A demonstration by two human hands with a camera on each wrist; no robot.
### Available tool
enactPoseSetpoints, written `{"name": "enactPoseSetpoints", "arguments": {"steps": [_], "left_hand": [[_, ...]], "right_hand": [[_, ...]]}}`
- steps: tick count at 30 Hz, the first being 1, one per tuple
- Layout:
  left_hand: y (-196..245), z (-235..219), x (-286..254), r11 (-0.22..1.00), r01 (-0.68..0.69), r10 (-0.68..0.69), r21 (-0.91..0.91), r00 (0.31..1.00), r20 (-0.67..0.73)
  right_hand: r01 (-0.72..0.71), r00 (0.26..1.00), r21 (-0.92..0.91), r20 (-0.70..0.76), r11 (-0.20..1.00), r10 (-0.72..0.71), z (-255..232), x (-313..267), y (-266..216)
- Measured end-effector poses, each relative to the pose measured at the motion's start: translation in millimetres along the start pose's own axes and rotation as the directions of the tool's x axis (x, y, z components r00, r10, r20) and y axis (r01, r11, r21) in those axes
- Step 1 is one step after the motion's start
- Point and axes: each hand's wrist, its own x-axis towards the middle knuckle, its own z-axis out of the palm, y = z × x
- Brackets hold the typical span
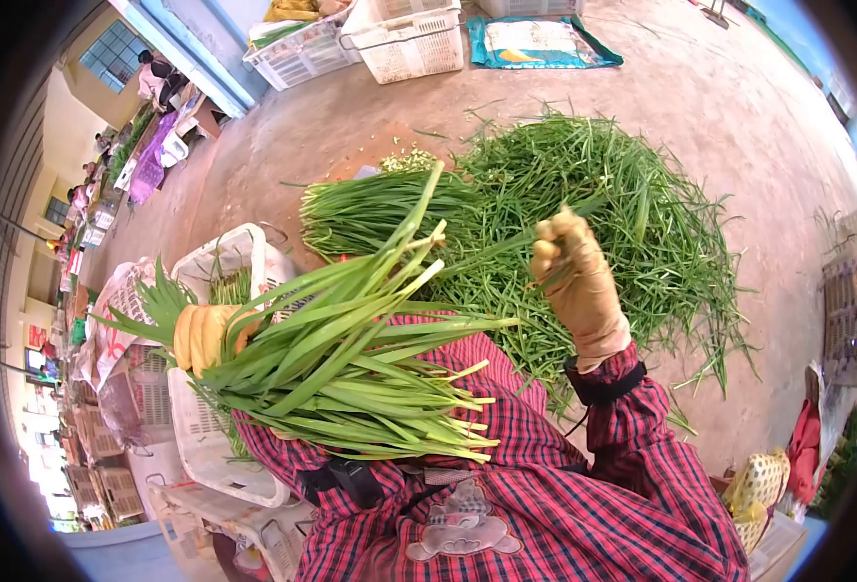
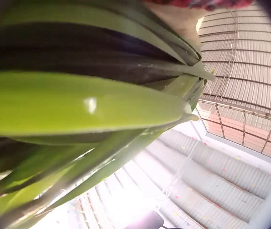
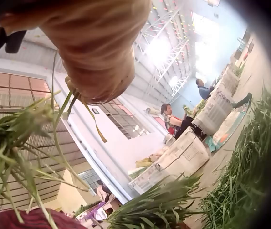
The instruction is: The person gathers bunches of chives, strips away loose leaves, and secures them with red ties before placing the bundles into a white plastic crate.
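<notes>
My gloved left hand (image 1: 203, 338) grips a thick bunch of garlic chives (image 1: 351, 378), its fingers wrapped round the leaves. The pale cut ends fan out to the right, across the lap. Broad green blades (image 2: 87, 102) fill much of the left wrist view and hide that hand. Over the loose heap of chives (image 1: 593, 184), my gloved right hand (image 1: 581, 286) is raised with curled fingers. A few thin chive blades (image 3: 71, 101) hang from it in the right wrist view. A neat pile of chives (image 1: 380, 209) lies on the floor left of the heap.
A white plastic crate (image 1: 196, 427) stands beside the left arm, with some greens in it. Farther off are more white crates (image 1: 404, 44) and a teal-edged sack (image 1: 545, 44). In the right wrist view a seated person (image 3: 173, 119) works near the crates.
</notes>
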Motion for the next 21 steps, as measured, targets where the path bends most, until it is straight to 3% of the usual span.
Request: {"name": "enactPoseSetpoints", "arguments": {"steps": [4,5,8,9,10,11,12,13,16,17,21], "left_hand": [[2,-6,2,0.992,-0.034,0.039,-0.124,0.999,0.036],[1,-7,2,0.987,-0.041,0.049,-0.158,0.998,0.042],[-7,-8,-1,0.959,-0.065,0.082,-0.275,0.995,0.049],[-9,-9,-3,0.947,-0.073,0.094,-0.313,0.994,0.051],[-12,-9,-5,0.933,-0.081,0.106,-0.35,0.993,0.052],[-14,-10,-6,0.919,-0.089,0.118,-0.383,0.992,0.051],[-15,-12,-9,0.905,-0.096,0.128,-0.415,0.99,0.05],[-16,-12,-10,0.89,-0.102,0.138,-0.444,0.989,0.05],[-13,-14,-13,0.847,-0.111,0.163,-0.52,0.985,0.054],[-11,-15,-14,0.833,-0.114,0.171,-0.541,0.984,0.055],[0,-21,-18,0.783,-0.121,0.201,-0.61,0.977,0.064]], "right_hand": [[0.172,0.984,0.111,-0.067,0.979,-0.165,-6,-6,-27],[0.189,0.982,0.196,-0.022,0.962,-0.188,-10,-8,-34],[0.33,0.936,0.079,-0.158,0.941,-0.315,-3,-21,-54],[0.334,0.933,0.066,-0.161,0.94,-0.321,-4,-25,-57],[0.296,0.949,-0.062,-0.092,0.953,-0.301,-7,-29,-60],[0.258,0.963,-0.19,-0.027,0.947,-0.268,-8,-32,-62],[0.13,0.953,-0.382,-0.205,0.915,-0.221,2,-33,-60],[0.051,0.98,-0.446,-0.15,0.894,-0.13,-1,-36,-57],[-0.174,0.982,-0.553,-0.157,0.815,0.104,8,-31,-33],[-0.255,0.965,-0.571,-0.095,0.78,0.246,-2,-24,-25],[-0.359,0.899,-0.732,-0.103,0.579,0.427,4,-5,21]]}}
